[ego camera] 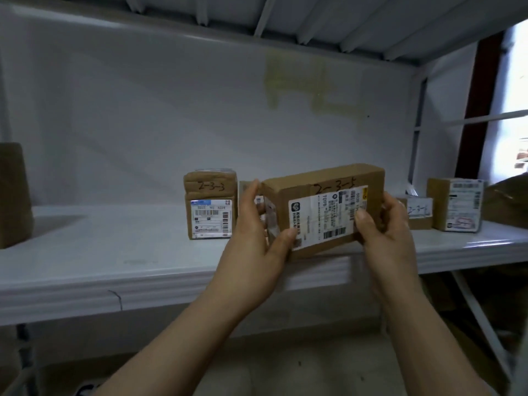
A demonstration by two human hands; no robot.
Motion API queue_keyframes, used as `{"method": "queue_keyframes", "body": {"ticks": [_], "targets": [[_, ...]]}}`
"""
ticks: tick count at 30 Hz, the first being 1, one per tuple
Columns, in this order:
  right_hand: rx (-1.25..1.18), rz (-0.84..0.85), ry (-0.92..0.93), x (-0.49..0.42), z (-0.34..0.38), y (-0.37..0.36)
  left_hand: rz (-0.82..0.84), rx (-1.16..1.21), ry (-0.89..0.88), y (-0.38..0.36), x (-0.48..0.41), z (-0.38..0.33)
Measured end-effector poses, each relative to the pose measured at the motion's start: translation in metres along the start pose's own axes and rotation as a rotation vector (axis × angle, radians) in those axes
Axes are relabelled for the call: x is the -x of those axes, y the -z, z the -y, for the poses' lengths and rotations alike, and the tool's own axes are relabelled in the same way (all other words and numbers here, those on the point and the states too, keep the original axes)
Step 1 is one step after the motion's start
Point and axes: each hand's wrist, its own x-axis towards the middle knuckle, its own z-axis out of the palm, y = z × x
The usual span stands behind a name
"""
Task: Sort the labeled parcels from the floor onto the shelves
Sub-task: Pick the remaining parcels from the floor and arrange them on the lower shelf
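- Spanning the view from side to side, a white metal shelf (85,252) shows a ribbed front lip; a second white deck (314,15), ribbed underneath, hangs above it.
- Behind the shelf stands a pale back panel (143,110) with a yellowish stain (300,81) near its upper middle (smeared, no clear shape).
- A white post (417,132) ends the bay on the right, and beyond it a dark red frame (480,104) borders a bright window (514,81).
- Four brown parcels stand on the shelf:
  - a tall parcel (13,195) cut by the left edge
  - a 2-3-3 parcel (211,205) upright just left of the hands
  - a low parcel (418,212) just behind the right hand
  - a square parcel (457,205) beside that, its white label facing out
- The box (323,207) is oblong brown cardboard, tilted with its right end higher.
- Black handwriting along its top reads about 2-3-5 (the last figure is unsure), and a white barcoded label covers much of its front.
- It is over the front half of the shelf, between the 2-3-3 parcel and the low parcel; whether its lower edge touches the shelf cannot be told.
- The left hand (254,232) grips the box's left end, thumb on the front, fingers curled over the end.
- The right hand (388,232) grips the right end, thumb pressed on the label.
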Motion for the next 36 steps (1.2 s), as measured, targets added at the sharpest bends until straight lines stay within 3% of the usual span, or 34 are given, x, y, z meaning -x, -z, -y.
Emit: {"method": "queue_keyframes", "body": {"ticks": [4, 9, 12, 17, 25, 36], "targets": [[-0.015, -0.082, -0.010, -0.033, -0.010, 0.025, 0.163, -0.054, -0.008, -0.032, -0.037, 0.000], [0.017, -0.162, -0.053, -0.062, -0.027, 0.040, 0.135, -0.280, -0.117, -0.063, -0.081, -0.011], [0.063, -0.136, -0.091, -0.077, -0.033, 0.044, 0.082, -0.560, -0.209, -0.077, -0.107, -0.015], [0.203, -0.015, -0.186, -0.099, -0.046, 0.050, 0.101, -0.727, -0.241, -0.089, -0.142, -0.007], [0.331, 0.156, -0.274, -0.131, -0.061, 0.036, 0.223, -0.896, -0.060, -0.086, -0.158, 0.018], [0.218, 0.092, -0.284, -0.120, -0.058, 0.031, 0.155, -0.893, -0.087, -0.093, -0.154, 0.025]]}}
